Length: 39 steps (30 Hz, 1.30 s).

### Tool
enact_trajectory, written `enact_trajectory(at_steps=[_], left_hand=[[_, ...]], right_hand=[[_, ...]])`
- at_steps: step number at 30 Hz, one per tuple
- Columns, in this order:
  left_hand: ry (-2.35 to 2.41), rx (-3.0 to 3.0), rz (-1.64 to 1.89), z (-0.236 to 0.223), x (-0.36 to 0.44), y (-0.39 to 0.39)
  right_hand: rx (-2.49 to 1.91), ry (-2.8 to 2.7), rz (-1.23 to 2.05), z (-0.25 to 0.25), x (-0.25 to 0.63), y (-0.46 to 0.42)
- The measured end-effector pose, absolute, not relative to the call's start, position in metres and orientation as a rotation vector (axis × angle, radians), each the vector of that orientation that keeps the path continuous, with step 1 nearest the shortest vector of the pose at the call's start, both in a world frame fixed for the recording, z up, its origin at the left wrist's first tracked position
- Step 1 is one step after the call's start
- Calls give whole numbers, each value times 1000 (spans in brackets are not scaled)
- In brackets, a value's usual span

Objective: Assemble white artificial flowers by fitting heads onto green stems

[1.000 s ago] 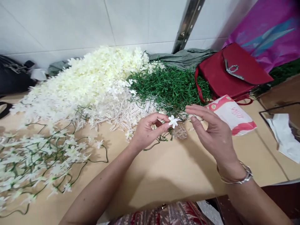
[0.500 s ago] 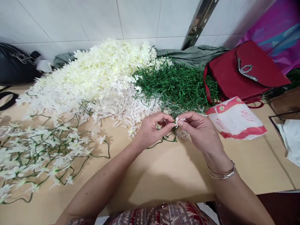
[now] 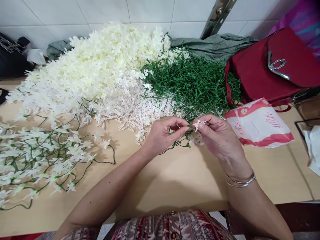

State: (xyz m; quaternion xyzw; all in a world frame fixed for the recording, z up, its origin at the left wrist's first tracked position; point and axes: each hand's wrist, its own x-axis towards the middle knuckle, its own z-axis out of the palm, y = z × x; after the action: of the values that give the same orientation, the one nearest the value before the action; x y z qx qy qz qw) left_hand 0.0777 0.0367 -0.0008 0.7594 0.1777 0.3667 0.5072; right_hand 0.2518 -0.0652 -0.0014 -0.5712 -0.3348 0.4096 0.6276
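Over the middle of the table, my left hand [image 3: 165,134] is closed in a pinch with a green plastic flower stem between thumb and forefinger; a loop of it hangs below the fingers. Facing it, my right hand [image 3: 217,136] pinches a small white artificial flower [image 3: 196,125], with a thin white stamen sticking out past the fingertips. The two sets of fingertips are close together. Just behind them lies a heap of green plastic stems [image 3: 192,86]. A pile of thin white stamens [image 3: 135,105] spreads to its left, in front of a big mound of cream flower heads [image 3: 107,56].
Stems with white flowers on them [image 3: 50,160] lie spread at the left. A red bag [image 3: 265,66] stands at the back right, with a pink and white packet [image 3: 260,123] before it. A black bag [image 3: 11,58] sits at the far left, and a tiled wall [image 3: 150,11] is behind.
My right hand has moved slightly right with the white flower, away from my left fingertips, so more of the flower shows. The whole view has shifted a little.
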Motion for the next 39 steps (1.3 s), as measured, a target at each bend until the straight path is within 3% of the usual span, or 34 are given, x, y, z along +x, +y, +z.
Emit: enact_trajectory(at_steps=[13, 23, 39], left_hand=[[361, 2051, 948, -5, 78, 39], [328, 2368, 979, -16, 77, 42], [454, 1937, 799, -10, 79, 39]], right_hand=[[-1402, -797, 1089, -1, 254, -69], [-1506, -852, 981, -6, 248, -61], [-1417, -876, 1000, -9, 263, -62]])
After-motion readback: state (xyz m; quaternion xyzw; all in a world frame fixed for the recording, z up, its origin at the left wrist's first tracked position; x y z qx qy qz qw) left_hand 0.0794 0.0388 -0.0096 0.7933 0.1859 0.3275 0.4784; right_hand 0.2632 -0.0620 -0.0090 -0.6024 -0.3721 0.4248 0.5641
